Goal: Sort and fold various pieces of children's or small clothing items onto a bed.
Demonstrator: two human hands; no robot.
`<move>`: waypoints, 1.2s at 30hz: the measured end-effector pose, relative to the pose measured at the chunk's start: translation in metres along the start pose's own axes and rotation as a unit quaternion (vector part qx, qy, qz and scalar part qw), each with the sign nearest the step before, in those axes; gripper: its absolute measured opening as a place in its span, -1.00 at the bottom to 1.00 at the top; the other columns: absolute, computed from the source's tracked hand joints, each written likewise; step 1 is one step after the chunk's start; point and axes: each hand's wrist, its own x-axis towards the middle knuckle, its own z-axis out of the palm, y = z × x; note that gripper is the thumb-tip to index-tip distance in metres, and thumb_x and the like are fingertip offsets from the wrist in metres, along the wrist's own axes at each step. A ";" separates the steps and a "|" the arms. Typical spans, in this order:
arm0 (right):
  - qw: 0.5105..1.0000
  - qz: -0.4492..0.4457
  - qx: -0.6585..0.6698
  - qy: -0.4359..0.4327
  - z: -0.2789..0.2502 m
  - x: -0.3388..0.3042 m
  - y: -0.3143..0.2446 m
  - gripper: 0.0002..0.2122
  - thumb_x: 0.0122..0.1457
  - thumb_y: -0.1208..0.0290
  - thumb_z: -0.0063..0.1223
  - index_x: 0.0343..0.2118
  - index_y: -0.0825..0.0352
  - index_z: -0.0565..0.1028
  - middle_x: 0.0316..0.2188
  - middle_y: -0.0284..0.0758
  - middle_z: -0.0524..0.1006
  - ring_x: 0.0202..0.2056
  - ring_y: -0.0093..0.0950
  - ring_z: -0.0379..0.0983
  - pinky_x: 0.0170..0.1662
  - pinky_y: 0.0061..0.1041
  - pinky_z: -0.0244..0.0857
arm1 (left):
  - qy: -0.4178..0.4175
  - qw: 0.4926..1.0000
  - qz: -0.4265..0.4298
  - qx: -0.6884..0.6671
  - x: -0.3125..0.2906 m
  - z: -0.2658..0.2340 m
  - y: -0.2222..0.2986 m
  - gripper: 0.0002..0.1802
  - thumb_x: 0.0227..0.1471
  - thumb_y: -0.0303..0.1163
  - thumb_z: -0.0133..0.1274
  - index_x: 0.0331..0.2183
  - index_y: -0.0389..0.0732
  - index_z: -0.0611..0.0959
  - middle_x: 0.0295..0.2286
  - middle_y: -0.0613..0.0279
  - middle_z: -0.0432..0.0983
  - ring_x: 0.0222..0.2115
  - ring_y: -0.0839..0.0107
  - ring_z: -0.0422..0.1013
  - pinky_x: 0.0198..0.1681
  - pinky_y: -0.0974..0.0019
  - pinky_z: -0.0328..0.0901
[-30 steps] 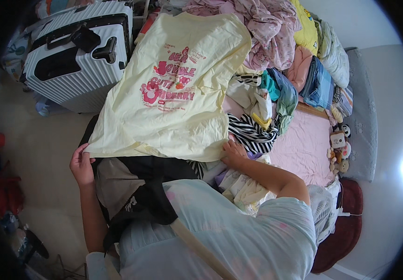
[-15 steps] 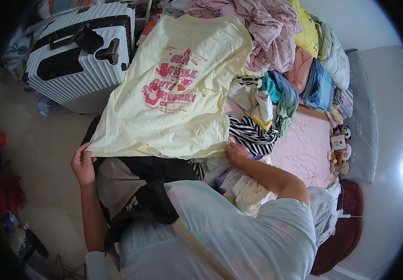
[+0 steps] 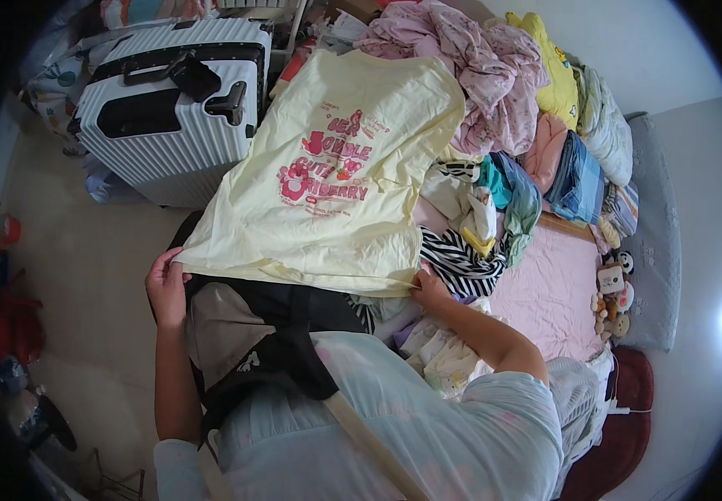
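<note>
A pale yellow T-shirt with a pink and red printed design lies spread out in front of me, its hem toward my body. My left hand pinches the hem's left corner between thumb and fingers. At the right corner of the hem, my right hand grips the cloth with fingers closed. The shirt's far end reaches up beside a heap of pink floral bedding. A black-and-white striped garment lies just right of my right hand.
A white ribbed suitcase stands at the left. Piled clothes, folded jeans and a yellow cushion fill the far right. Small plush toys sit along the edge of the pink bedsheet. A black and grey bag hangs at my front.
The whole view has shifted slightly, so everything sits a little further right and lower. Both hands keep their hold on the hem, and the shirt lies much the same.
</note>
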 end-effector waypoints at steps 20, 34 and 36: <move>0.726 -0.210 0.406 0.514 -0.372 -0.071 -0.083 -0.81 0.14 0.49 -0.10 -0.20 0.43 0.41 -0.54 -0.34 0.49 -0.68 -0.66 0.34 -0.63 -0.72 0.22 | 0.020 0.979 0.201 0.027 0.036 -0.023 0.212 -0.74 -0.01 -0.54 -0.12 -0.26 -0.32 0.59 -0.44 0.31 0.48 -0.59 0.69 0.23 -0.49 0.60 0.17; 0.623 -0.254 0.538 0.509 -0.538 -0.106 -0.114 -0.84 0.14 0.50 -0.14 -0.26 0.41 0.44 -0.57 -0.34 0.44 -0.65 -0.67 0.30 -0.60 -0.75 0.16 | -0.032 0.951 0.283 0.121 0.088 -0.063 0.374 -0.74 0.02 -0.31 -0.07 -0.24 -0.19 0.55 -0.59 0.48 0.33 -0.60 0.73 0.18 -0.52 0.61 0.14; 0.698 -0.278 0.388 0.533 -0.576 -0.080 -0.050 -0.88 0.13 0.50 -0.11 -0.31 0.37 0.45 -0.55 -0.31 0.48 -0.62 -0.63 0.34 -0.58 -0.71 0.22 | -0.026 0.951 0.302 0.066 0.073 -0.078 0.393 -0.61 0.05 -0.24 -0.08 -0.11 -0.25 0.50 -0.51 0.44 0.41 -0.54 0.68 0.26 -0.45 0.57 0.18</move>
